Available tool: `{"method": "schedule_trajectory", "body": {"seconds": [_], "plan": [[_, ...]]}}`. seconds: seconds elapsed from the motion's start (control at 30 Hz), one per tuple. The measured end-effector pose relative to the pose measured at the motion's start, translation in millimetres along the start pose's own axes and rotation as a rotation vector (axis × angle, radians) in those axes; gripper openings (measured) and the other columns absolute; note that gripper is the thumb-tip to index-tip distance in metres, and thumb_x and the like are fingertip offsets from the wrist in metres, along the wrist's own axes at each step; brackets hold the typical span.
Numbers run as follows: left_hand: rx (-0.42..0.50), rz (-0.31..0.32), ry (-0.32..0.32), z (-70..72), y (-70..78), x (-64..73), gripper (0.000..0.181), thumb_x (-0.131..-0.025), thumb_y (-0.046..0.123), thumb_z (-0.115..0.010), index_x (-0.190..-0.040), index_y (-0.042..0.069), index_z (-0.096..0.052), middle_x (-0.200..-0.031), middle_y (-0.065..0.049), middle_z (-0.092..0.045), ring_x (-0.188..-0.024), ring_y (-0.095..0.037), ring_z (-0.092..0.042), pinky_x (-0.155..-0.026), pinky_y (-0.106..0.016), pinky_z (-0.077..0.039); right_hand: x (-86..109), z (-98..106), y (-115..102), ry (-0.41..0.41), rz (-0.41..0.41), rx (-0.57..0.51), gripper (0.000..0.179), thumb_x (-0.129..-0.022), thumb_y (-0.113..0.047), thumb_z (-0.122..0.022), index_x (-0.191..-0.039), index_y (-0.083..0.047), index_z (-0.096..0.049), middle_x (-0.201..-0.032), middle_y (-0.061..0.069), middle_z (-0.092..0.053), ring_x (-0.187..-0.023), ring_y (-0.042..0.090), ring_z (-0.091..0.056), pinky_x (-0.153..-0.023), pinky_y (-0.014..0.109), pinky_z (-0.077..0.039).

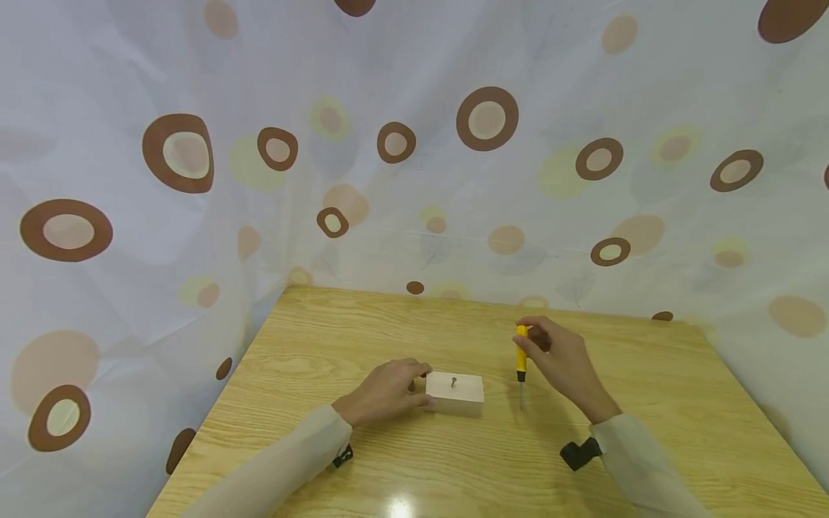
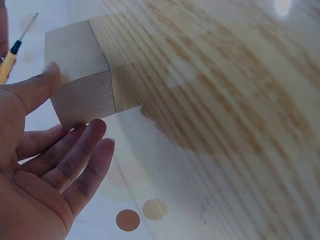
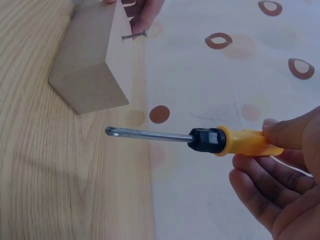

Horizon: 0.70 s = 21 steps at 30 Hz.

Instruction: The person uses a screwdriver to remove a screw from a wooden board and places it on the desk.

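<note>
Pale wood made up the block (image 1: 469,387), which sat just below the centre of the head view with its long axis running left to right across the frame. A metal screw (image 1: 454,382) stood roughly upright from its top face, the head clear of the wood. The left hand (image 1: 387,392) gripped the block's left end between thumb and fingers.

To the right of the block, well apart from the screw, hung the screwdriver (image 1: 521,363), its yellow handle uppermost and its shaft pointing almost straight down. The right hand (image 1: 560,360) pinched that handle between thumb and fingers. From the shaft's tip, the screw lay to the left and slightly higher in the frame; the left hand was the nearer of the two to it. Whether the tip touched the wood below was hard to tell.

Under everything spread the wood-grained tabletop (image 1: 317,338), a bright glare near the frame's bottom edge. Black devices showed at both wrists, below light sleeves (image 1: 285,460). Behind, a white curtain (image 1: 427,65) patterned with brown rings and pale spots filled the upper frame.
</note>
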State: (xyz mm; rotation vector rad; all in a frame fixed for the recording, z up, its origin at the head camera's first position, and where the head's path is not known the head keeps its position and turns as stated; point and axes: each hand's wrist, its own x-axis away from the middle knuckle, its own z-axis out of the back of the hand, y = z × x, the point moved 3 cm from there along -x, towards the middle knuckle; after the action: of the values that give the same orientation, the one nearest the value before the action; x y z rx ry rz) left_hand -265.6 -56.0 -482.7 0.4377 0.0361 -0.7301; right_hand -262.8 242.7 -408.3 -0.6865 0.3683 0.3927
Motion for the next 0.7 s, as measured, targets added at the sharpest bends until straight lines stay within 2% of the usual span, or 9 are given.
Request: {"method": "schedule_trajectory", "body": {"seconds": [0.2, 0.33, 0.7], "plan": [[0.003, 0.0, -0.003, 0.9, 0.6, -0.2, 0.055, -0.094, 0.046, -0.074, -0.135, 0.009, -0.066, -0.12, -0.003, -0.07, -0.081, -0.002, -0.059, -0.069, -0.019, -0.052, -5.7, -4.5, -8.5, 0.013, 0.007, -0.037, 0.028, -0.099, -0.019, -0.072, -0.124, -0.007, -0.067, -0.091, 0.002, -0.07, -0.072, 0.017, -0.067, -0.062, 0.026, -0.053], [0.0, 0.005, -0.008, 1.5, 1.5, 0.5, 0.058, -0.094, 0.046, -0.073, -0.137, 0.008, -0.064, -0.121, -0.002, -0.069, -0.082, -0.002, -0.059, -0.07, -0.019, -0.052, -9.4, -8.5, -11.6, 0.02, 0.008, -0.04, 0.029, -0.099, -0.02, -0.072, -0.124, -0.008, -0.068, -0.092, 0.001, -0.071, -0.074, 0.016, -0.068, -0.066, 0.026, -0.055], [0.003, 0.013, -0.016, 1.6, 2.3, 0.2, 0.058, -0.094, 0.044, -0.074, -0.138, 0.007, -0.064, -0.123, -0.003, -0.068, -0.081, -0.002, -0.058, -0.069, -0.019, -0.051, -17.5, -17.4, -26.9, 0.07, 0.089, -0.082, 0.028, -0.097, -0.015, -0.074, -0.123, -0.009, -0.067, -0.092, -0.001, -0.07, -0.075, 0.011, -0.066, -0.068, 0.025, -0.057]]}}
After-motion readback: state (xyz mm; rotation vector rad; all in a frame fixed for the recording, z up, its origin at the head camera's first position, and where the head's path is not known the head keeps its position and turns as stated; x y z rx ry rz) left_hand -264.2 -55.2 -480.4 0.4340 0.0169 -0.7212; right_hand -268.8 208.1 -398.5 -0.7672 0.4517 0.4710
